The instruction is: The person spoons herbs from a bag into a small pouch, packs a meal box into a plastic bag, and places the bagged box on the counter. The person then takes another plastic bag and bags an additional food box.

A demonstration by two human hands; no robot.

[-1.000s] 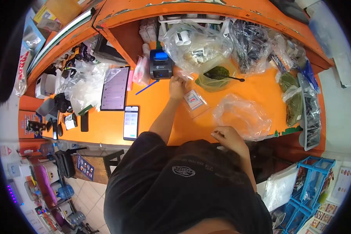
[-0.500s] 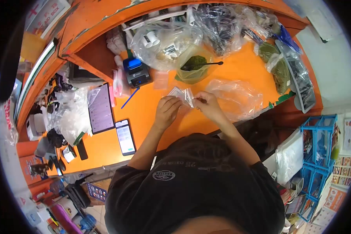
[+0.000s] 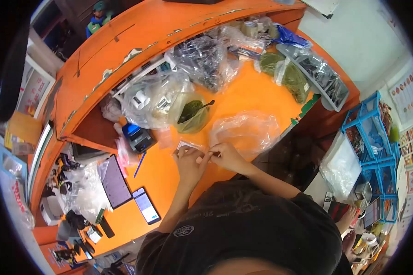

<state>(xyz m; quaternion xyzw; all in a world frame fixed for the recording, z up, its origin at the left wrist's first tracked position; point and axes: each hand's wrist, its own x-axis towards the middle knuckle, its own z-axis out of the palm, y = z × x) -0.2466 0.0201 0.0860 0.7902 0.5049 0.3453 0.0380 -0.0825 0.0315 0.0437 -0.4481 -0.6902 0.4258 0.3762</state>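
My left hand (image 3: 190, 162) is closed on a small clear packet with a white card (image 3: 188, 145), which shows above its fingers. Close beside it, my right hand (image 3: 227, 158) has thumb and fingers pinched together; whatever lies between them is too small to make out. The fingertips of both hands nearly meet above the orange table (image 3: 234, 91). Just beyond them stands an open plastic bag of dark green leafy stuff (image 3: 190, 114), a black-handled spoon (image 3: 209, 103) sticking out. A crumpled clear bag (image 3: 248, 130) lies flat to the right of my hands.
Left of my hands are a black and blue printer (image 3: 138, 138), a blue pen (image 3: 140, 165), a tablet (image 3: 114, 182) and a phone (image 3: 146, 206). Plastic bags and a grey tray (image 3: 323, 75) line the back. Blue baskets (image 3: 376, 160) and another person's bare skin (image 3: 347, 220) show at right.
The view has swung right. My left hand has moved from beside the printer to the small packet and taken hold of it. My right hand has come up from the table's front edge to meet it.
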